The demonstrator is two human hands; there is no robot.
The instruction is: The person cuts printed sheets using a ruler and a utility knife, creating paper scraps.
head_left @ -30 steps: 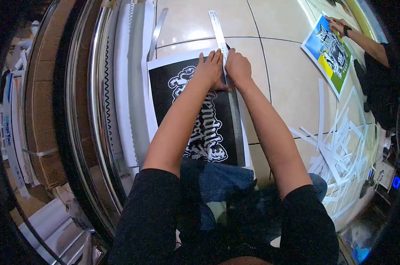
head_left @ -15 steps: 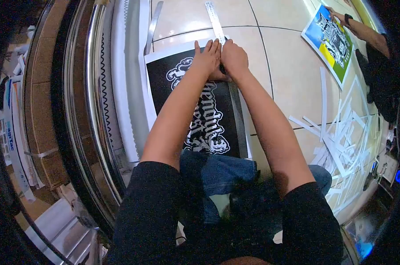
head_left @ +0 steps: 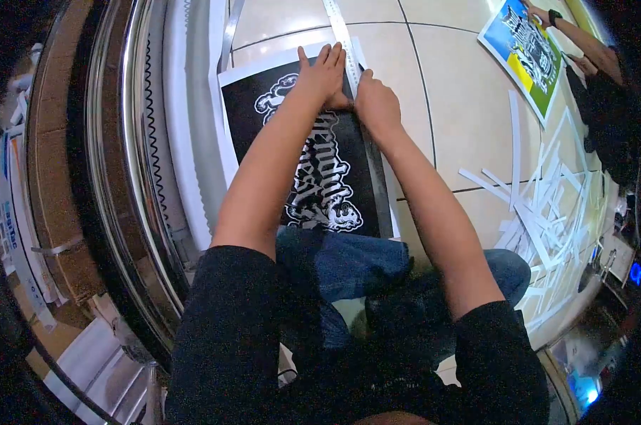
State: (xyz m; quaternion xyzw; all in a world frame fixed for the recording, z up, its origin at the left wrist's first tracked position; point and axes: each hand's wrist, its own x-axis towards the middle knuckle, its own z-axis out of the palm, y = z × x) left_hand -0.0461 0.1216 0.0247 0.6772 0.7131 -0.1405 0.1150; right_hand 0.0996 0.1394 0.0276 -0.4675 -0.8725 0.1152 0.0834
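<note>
Pressing down flat with the left hand [head_left: 323, 73], fingers spread and extended, palm pinning the metal ruler [head_left: 353, 85] against the black poster [head_left: 313, 152]. Curling the right hand [head_left: 375, 103] into a loose fist just beside the ruler's right edge, probably gripping a cutting blade, though hidden under the knuckles, so cannot tell what exactly sits inside. Lying on the tiled floor [head_left: 455, 106], poster spreading out in front of the knees, ruler running along its right margin from the far end toward the lap. Sitting very close together, both hands, left thumb nearly touching the right fist.

Risking a slip here: pressing only at the far end of the ruler, leaving the near stretch unpinned and free to pivot, sending a cut wandering into the black print. Risking the left fingertips too, hanging near the ruler's edge where a blade could ride up over the thin metal.

Piling up to the right, white paper strips [head_left: 540, 212]. Working further off at top right, another person's hand [head_left: 534, 10] on a colourful poster [head_left: 522, 53].
</note>
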